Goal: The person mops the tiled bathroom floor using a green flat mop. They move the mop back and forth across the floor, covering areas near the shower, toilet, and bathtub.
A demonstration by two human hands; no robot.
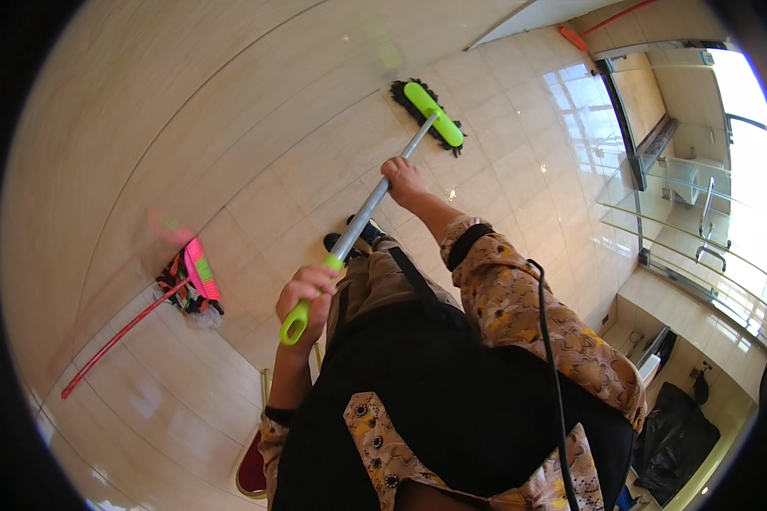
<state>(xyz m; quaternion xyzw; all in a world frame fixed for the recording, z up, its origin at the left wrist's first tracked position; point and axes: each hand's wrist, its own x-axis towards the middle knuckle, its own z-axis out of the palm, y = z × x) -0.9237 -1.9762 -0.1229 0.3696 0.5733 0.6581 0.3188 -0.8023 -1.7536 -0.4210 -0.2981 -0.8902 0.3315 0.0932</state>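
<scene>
Both my hands are on one flat mop. My left hand point(308, 300) is closed around the green plastic grip at the handle's near end, its hanging loop showing below the fist. Further up, my right hand point(404, 180) grips the grey metal handle point(365, 214). At the far end, the mop head point(433, 115), a bright green plate with dark fringed fibres, lies on the tiled floor point(518, 160) close to the base of the tiled wall point(230, 115).
A pink broom point(201, 271) with a red handle leans at the left beside dark rags and clear plastic. Glass doors point(684, 223) stand at the right, a black bag point(674, 441) lies lower right, and an orange tool point(573, 38) is at the top right. My shoes point(358, 235) are below the handle.
</scene>
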